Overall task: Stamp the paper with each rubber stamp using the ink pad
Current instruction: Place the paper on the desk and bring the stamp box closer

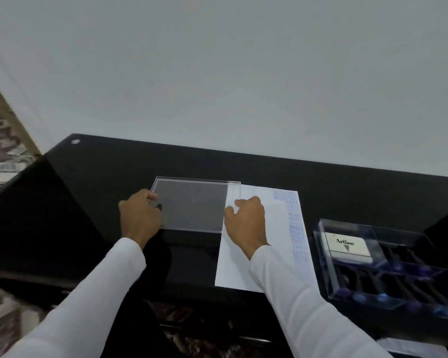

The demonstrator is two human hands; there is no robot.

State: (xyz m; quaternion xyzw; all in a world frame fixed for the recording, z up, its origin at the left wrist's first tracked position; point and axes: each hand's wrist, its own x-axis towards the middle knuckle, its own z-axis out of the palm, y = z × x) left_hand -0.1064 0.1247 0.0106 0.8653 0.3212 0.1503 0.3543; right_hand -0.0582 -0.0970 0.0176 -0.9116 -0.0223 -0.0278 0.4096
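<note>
A clear plastic lid (192,205) lies flat on the black table, its right end overlapping the white paper (274,228). My left hand (140,218) grips the lid's left edge with thumb on top. My right hand (246,220) pinches the lid's right edge over the paper. The paper carries a column of blue stamp prints (295,228) along its right side. To the right stands a clear box (323,254) holding the white Artline ink pad (348,248) and several black-handled rubber stamps (409,288) in compartments.
The glossy black table (88,202) runs against a pale wall. Its front edge crosses below the paper. Patterned flooring (0,156) shows at the left. Another white sheet (409,347) peeks in at the bottom right.
</note>
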